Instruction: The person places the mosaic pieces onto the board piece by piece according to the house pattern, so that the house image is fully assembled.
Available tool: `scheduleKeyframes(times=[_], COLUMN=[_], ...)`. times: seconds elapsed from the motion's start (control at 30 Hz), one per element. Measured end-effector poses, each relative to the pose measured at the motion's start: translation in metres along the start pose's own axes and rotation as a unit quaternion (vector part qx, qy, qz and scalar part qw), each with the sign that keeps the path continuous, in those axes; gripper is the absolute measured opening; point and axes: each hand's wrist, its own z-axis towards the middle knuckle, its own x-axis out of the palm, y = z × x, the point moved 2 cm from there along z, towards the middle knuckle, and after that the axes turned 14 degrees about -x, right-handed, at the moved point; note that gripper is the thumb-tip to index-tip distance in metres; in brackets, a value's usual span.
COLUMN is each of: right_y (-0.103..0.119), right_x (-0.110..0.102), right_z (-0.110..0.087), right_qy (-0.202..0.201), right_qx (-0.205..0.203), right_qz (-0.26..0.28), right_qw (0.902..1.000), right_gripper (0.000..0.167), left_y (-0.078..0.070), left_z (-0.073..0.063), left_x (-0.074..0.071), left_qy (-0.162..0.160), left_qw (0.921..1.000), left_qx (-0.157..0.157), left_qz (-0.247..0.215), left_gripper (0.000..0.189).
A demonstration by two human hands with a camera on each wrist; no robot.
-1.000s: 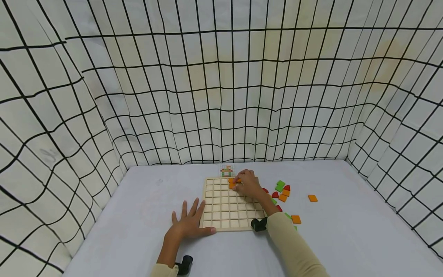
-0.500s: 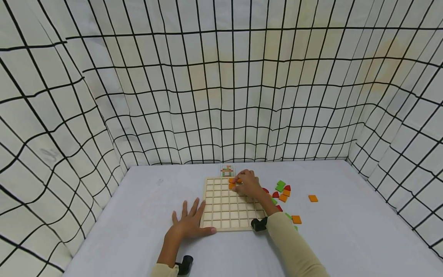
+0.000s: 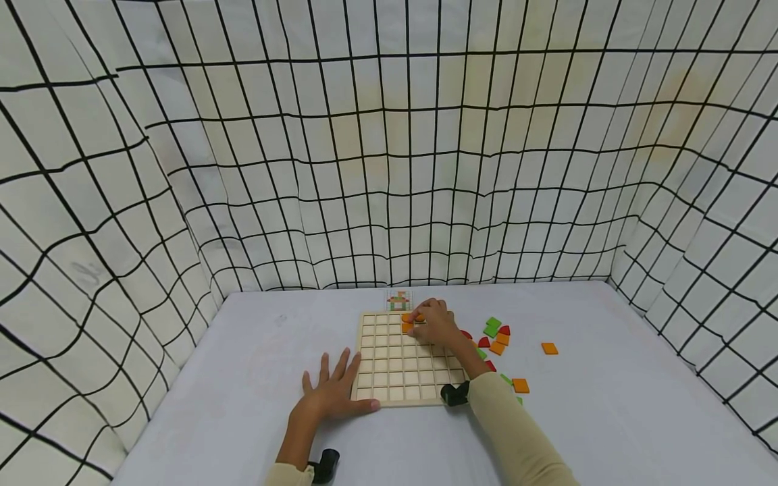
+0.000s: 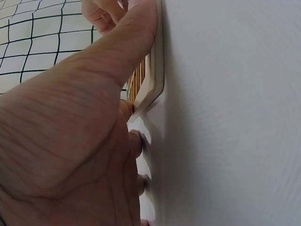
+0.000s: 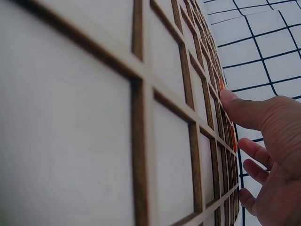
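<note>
A wooden grid board with raised dividers lies on the white table. Several orange tiles sit in cells near its far edge. My right hand reaches over the board with fingers curled. Its thumb and fingertips are at an orange tile there, which the hand partly covers. In the right wrist view, the thumb is right at a bit of orange beyond the dividers. My left hand rests with spread fingers at the board's near left corner, the thumb along its front edge.
A small pattern card lies just beyond the board. To the right are loose green tiles, red pieces and orange tiles, some partly behind the right forearm. Black netting over white sheets surrounds the table's back and sides.
</note>
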Motion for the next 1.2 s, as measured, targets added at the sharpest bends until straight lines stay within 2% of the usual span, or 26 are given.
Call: scheduleKeyframes(times=[0.63, 0.9, 1.03, 1.2], right_y=[0.002, 0.007, 0.003, -0.008], right_x=[-0.001, -0.010, -0.014, -0.018], right_z=[-0.002, -0.007, -0.011, -0.017], right_qy=[-0.008, -0.026, -0.035, -0.035], right_qx=[-0.003, -0.039, -0.052, -0.042], right_qz=[0.006, 0.035, 0.035, 0.029], right_qw=[0.9999, 0.9983, 0.9974, 0.9981], right_gripper=[0.019, 0.025, 0.026, 0.023], left_y=[0.001, 0.001, -0.001, -0.002], left_z=[0.002, 0.002, 0.000, -0.003], left_x=[0.001, 0.000, -0.001, -0.002], left_qy=[0.003, 0.002, 0.002, -0.002], left_qw=[1.0000, 1.0000, 1.0000, 1.0000], left_qx=[-0.001, -0.005, -0.001, 0.005], left_qz=[-0.007, 0.002, -0.001, -0.004], left_gripper=[0.107, 0.107, 0.107, 0.105])
